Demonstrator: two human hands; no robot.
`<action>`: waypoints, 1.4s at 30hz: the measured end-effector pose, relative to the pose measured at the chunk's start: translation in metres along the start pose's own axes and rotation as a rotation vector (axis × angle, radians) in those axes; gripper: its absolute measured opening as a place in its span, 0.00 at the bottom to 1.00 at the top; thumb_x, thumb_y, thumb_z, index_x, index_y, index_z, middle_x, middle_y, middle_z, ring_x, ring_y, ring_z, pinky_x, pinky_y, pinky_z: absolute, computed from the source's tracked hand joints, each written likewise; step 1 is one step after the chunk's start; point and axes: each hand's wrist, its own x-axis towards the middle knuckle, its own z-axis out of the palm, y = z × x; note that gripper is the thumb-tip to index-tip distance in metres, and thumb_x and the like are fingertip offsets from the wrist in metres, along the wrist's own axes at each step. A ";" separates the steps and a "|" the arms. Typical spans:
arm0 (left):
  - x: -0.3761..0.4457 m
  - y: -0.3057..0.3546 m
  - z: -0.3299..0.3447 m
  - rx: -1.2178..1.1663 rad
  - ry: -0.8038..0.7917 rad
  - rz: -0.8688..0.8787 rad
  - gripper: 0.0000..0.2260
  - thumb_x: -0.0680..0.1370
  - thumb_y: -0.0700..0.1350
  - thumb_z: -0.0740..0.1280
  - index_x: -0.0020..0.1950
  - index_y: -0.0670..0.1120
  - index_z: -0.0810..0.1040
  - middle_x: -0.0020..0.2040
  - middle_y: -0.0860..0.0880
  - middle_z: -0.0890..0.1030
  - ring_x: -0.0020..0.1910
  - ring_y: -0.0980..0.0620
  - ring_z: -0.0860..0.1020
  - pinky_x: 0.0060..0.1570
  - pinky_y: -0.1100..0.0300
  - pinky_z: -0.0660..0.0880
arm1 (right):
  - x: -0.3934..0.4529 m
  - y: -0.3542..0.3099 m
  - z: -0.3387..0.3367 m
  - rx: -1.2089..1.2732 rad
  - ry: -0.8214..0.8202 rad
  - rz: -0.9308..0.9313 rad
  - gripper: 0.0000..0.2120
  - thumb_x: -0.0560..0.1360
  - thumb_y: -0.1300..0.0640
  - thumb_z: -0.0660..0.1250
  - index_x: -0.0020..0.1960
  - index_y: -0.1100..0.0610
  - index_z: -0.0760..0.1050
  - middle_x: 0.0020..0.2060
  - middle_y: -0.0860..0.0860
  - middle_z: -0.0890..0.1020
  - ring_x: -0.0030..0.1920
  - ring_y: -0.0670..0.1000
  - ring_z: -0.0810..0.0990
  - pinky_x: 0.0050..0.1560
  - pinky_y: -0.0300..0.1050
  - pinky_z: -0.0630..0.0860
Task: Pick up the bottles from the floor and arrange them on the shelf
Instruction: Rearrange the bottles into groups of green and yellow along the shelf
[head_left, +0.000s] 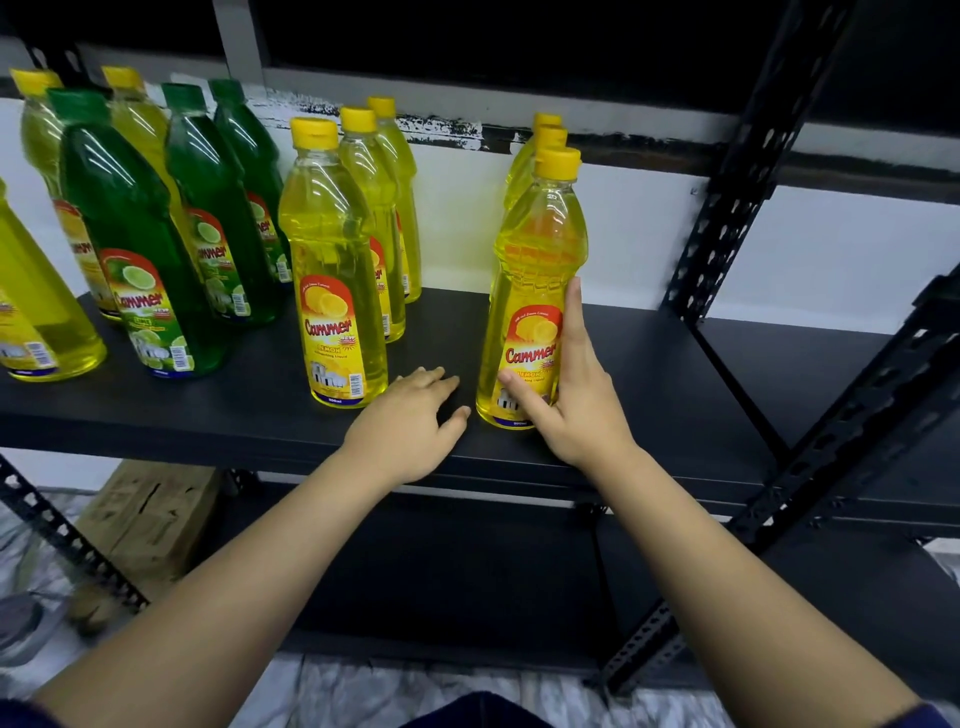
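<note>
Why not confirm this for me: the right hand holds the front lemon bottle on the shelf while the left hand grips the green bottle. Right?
Not quite. In the head view the left hand grips nothing; it rests flat on the shelf, away from the green bottle. The right hand does hold the front lemon bottle.

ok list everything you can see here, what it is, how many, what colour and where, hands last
yellow bottles: nine in view, yellow caps; three in a row mid-shelf, three in a row at right, three far left
green bottles: three, green caps, left part of shelf
shelf: one, black board, black slotted posts
cardboard box: one, brown, on the floor below left
left hand: fingers straight, resting on the shelf between the rows
right hand: holds the front yellow bottle of the right row
</note>
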 end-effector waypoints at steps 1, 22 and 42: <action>0.000 0.000 0.000 0.000 0.001 0.002 0.26 0.86 0.58 0.56 0.82 0.51 0.64 0.83 0.49 0.62 0.83 0.48 0.58 0.80 0.52 0.55 | 0.000 0.000 0.000 0.003 0.000 0.000 0.49 0.81 0.38 0.68 0.80 0.32 0.28 0.77 0.48 0.69 0.63 0.39 0.73 0.57 0.37 0.72; 0.001 0.018 -0.007 -0.872 0.129 0.085 0.28 0.78 0.45 0.75 0.76 0.57 0.71 0.64 0.59 0.80 0.63 0.61 0.80 0.62 0.59 0.79 | -0.004 0.002 -0.013 0.126 0.049 -0.031 0.45 0.80 0.43 0.72 0.80 0.26 0.42 0.74 0.41 0.74 0.69 0.39 0.77 0.63 0.49 0.82; -0.024 0.005 -0.032 -0.337 0.247 0.001 0.32 0.81 0.63 0.64 0.82 0.52 0.64 0.78 0.50 0.70 0.77 0.52 0.69 0.72 0.49 0.72 | -0.033 0.052 -0.052 -0.127 -0.124 0.241 0.33 0.82 0.29 0.54 0.84 0.37 0.57 0.82 0.48 0.66 0.83 0.48 0.60 0.81 0.52 0.61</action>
